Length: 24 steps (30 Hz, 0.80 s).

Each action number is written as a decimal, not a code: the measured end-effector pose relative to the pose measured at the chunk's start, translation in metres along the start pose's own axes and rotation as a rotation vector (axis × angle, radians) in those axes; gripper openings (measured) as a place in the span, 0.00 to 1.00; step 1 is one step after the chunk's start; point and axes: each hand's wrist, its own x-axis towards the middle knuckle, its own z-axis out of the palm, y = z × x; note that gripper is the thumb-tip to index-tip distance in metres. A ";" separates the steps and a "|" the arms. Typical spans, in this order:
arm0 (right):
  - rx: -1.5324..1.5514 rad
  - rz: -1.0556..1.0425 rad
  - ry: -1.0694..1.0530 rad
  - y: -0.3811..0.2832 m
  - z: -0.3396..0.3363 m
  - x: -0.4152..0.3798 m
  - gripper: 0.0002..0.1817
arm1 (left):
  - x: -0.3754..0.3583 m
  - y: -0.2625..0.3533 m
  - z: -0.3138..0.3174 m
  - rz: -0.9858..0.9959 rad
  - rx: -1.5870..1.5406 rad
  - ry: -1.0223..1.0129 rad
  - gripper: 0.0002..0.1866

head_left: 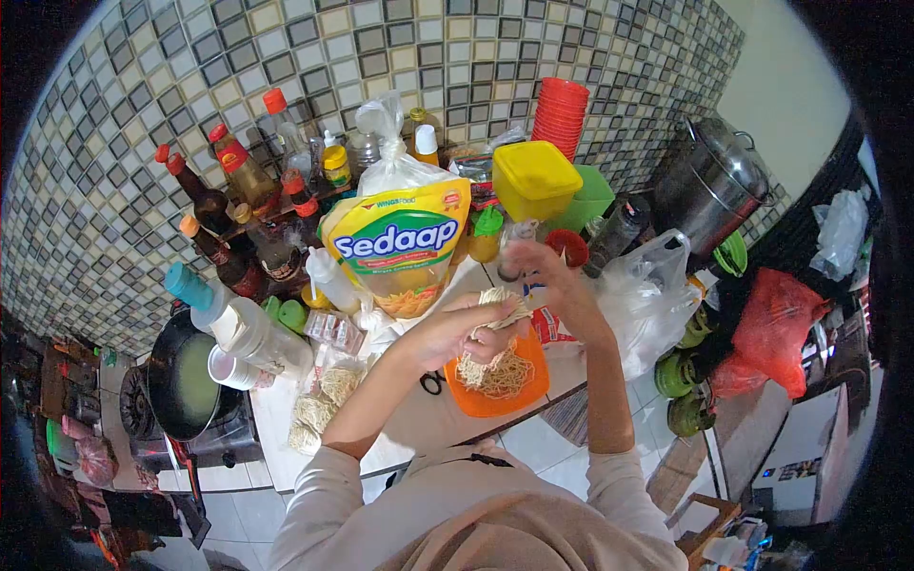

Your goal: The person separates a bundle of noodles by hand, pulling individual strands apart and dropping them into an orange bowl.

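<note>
My left hand [464,333] is closed around a block of dried noodles [505,306], above an orange plastic container [459,392]. Loose pale noodles [509,376] lie inside that container. Just to the right of the block, my right hand [557,281] is raised, blurred by motion; its fingers look stretched out and apart, with nothing visible in them. Partly hidden behind my right hand is a red and white packet [552,325]. On the counter to the left, more dried noodle blocks [314,411] lie in clear plastic. Black scissor handles [433,383] show beside the container.
A yellow Sedaap pouch [400,243] stands behind my hands. Sauce bottles [238,162] crowd the left back. At left, a wok [190,376] with pale liquid sits on the stove. A yellow tub [533,181], stacked red cups [559,119], a plastic bag [652,309] and a steel pot [719,181] are to the right.
</note>
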 end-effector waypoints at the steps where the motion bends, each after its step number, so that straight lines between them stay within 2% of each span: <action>1: 0.143 -0.070 -0.099 -0.006 0.010 0.000 0.27 | 0.001 0.002 0.001 -0.002 0.000 0.000 0.18; 2: 0.287 -0.141 -0.198 -0.011 0.016 -0.001 0.30 | 0.001 0.005 0.003 0.025 0.028 0.016 0.18; 3: 0.288 -0.140 -0.194 -0.015 0.018 -0.004 0.30 | 0.001 0.008 0.004 0.052 0.057 0.032 0.18; 5: 0.016 -0.093 -0.169 -0.021 0.021 -0.008 0.29 | 0.000 0.016 0.006 0.011 0.097 0.000 0.18; 9: -0.041 0.006 -0.236 -0.025 0.010 -0.009 0.28 | -0.006 0.034 0.005 -0.004 0.222 -0.077 0.18; 13: -0.165 -0.106 -0.162 -0.029 0.003 -0.008 0.22 | -0.009 0.049 0.018 -0.022 0.363 -0.082 0.18; 15: -0.171 -0.175 -0.139 -0.028 0.005 -0.008 0.20 | -0.006 0.055 0.025 0.044 0.383 -0.105 0.17; 18: -0.129 -0.112 -0.156 -0.014 0.012 -0.016 0.16 | 0.000 0.062 0.028 0.103 0.404 -0.073 0.17; 20: 0.089 0.095 -0.049 0.014 0.023 -0.028 0.14 | -0.001 0.071 0.037 0.122 0.365 -0.048 0.17; 24: 0.149 0.244 -0.033 0.057 0.045 -0.054 0.10 | 0.002 0.083 0.036 0.179 0.313 -0.075 0.17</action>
